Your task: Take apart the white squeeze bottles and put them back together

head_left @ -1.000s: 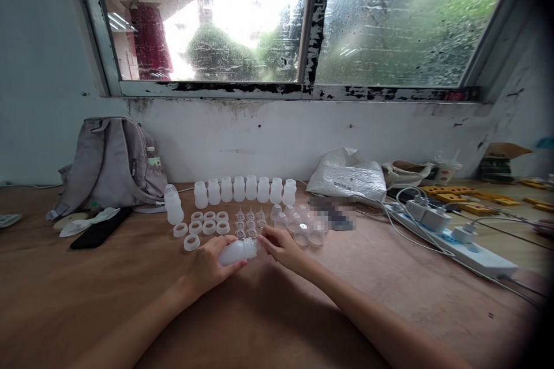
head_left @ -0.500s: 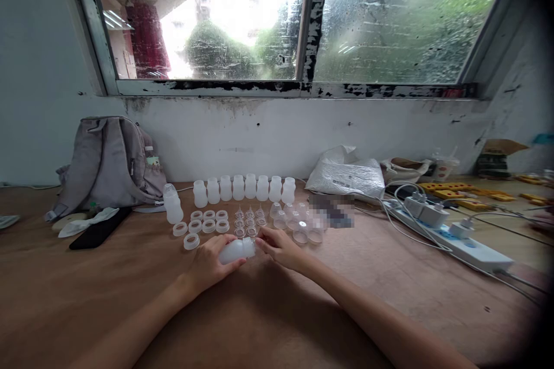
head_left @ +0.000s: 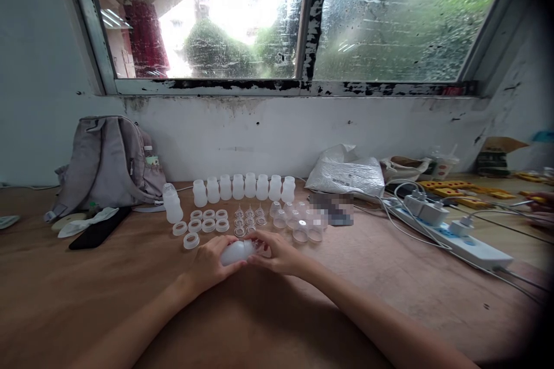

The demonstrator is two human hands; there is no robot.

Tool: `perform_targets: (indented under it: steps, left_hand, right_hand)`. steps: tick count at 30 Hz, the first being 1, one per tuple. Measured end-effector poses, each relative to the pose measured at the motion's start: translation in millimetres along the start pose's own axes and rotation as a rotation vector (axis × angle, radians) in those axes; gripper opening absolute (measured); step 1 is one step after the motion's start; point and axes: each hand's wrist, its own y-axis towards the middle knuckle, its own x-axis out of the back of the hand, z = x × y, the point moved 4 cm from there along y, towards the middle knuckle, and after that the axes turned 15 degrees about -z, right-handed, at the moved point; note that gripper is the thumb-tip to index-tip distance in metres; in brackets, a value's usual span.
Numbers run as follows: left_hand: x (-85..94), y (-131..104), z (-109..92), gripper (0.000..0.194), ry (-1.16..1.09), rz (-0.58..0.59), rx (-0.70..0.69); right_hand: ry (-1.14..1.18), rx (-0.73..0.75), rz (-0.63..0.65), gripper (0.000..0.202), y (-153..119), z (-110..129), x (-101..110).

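Observation:
A frosted baby bottle (head_left: 236, 253) lies on its side between my hands, its neck end toward the right. My left hand (head_left: 211, 259) is closed around the bottle's body. My right hand (head_left: 277, 253) grips the neck end, thumb and fingers curved around it. Something clear, apparently a teat (head_left: 262, 248), shows partly between those fingers. Just beyond my hands stand clear teats (head_left: 250, 222) in short rows. Left of these lie white collar rings (head_left: 208, 226), and clear domed caps (head_left: 300, 220) are on the right.
Several open bottles (head_left: 238, 187) stand in a row near the wall. One capped bottle (head_left: 173, 206) stands at their left. A backpack (head_left: 110, 161) and black phone (head_left: 100, 228) lie left. A silver bag (head_left: 346, 170) and a power strip (head_left: 467, 247) with cables are right.
My right hand has shifted from a fingertip pinch at the bottle's mouth to a wider grip around the neck end. My left hand keeps its hold.

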Motion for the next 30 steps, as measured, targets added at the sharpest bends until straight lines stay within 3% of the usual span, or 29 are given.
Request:
perform_targets:
  steps: [3,8,14,20,23,26,27,28,30]
  left_hand:
    - [-2.2,-1.9,-0.7,0.043,0.049,-0.034,-0.128]
    - [-2.4,-4.1,-2.6,0.048,0.116,-0.139,-0.300]
    - [1.2,-2.8,-6.3,0.048,0.092,-0.176,-0.308]
    - [6.3,-1.3,-6.2,0.053,0.084,-0.219,-0.403]
    - [6.7,-1.5,-4.8,0.053,0.089,-0.199,-0.423]
    - [6.6,-1.6,-7.0,0.049,0.092,-0.175,-0.377]
    - [6.6,-1.8,-8.4,0.048,0.087,-0.173,-0.356]
    - [6.5,-2.0,-10.0,0.047,0.080,-0.171,-0.340]
    - [5.5,-3.0,-12.2,0.047,0.067,-0.162,-0.334]
  right_hand:
    - [-0.003,-0.046,0.012,0.033,-1.7,-3.1,-4.7]
    - [0.107,-0.309,-0.006,0.029,-4.9,-17.3,-12.9]
    - [0.349,-0.457,0.005,0.031,-7.1,-9.1,-13.7]
    - [0.516,-0.569,-0.111,0.026,-9.0,-0.1,-18.6]
    - [0.505,-0.642,-0.048,0.028,-8.2,-5.9,-23.7]
    - [0.361,-0.524,0.156,0.030,0.3,-15.0,-14.3]
    - [0.255,-0.438,0.168,0.031,4.8,-20.5,-5.2]
    - [0.105,-0.334,0.114,0.032,10.0,-27.4,7.1]
    - [-0.270,-0.162,-0.124,0.028,18.1,-44.4,36.0]
